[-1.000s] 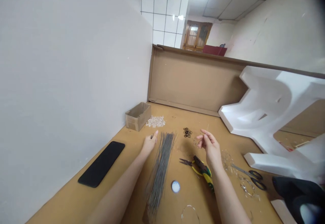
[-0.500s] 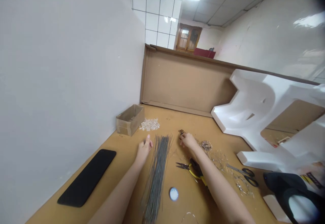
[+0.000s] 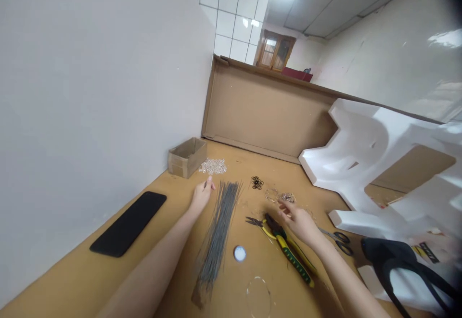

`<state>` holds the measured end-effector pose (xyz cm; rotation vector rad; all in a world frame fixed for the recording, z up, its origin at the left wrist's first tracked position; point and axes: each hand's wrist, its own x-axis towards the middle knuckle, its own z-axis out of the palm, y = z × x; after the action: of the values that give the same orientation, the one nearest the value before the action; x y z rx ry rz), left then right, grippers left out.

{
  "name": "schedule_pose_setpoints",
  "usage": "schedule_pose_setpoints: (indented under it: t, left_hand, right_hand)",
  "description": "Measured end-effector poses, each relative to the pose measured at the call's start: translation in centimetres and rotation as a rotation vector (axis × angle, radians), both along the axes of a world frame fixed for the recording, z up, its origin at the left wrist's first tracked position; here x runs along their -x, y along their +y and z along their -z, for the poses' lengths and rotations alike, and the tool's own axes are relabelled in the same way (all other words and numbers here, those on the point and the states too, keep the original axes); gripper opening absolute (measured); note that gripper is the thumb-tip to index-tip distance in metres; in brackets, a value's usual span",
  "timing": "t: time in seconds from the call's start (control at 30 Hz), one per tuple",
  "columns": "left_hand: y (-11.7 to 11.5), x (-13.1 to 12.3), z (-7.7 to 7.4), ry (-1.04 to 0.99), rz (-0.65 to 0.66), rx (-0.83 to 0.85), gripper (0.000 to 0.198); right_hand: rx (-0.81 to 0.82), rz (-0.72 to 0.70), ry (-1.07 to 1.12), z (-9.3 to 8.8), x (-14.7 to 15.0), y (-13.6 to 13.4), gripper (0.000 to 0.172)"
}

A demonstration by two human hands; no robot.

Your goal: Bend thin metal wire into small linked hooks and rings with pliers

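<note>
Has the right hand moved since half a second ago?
Yes. The right hand was at the black rings; now it lies back toward the person and to the right of them, beside the pliers.

A brown board tabletop carries a bundle of grey wires near its middle. From the bundle, a black phone lies at nine o'clock and a small cardboard box at eleven. Clear beads lie at twelve, black rings at one, and a white foam block at two. Yellow-handled pliers lie at three with scissors beyond, and a white round cap at four.
</note>
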<state>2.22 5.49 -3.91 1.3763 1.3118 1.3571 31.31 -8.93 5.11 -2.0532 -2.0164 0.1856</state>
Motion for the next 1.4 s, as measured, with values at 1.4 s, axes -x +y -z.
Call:
schedule_pose_setpoints:
  t: [1.4]
  left_hand:
    - [-0.8,1.4,-2.4,1.212,0.128,0.113,0.023]
  right_hand:
    - [0.040,-0.014,-0.246,7.0,-2.8,-7.7,0.049]
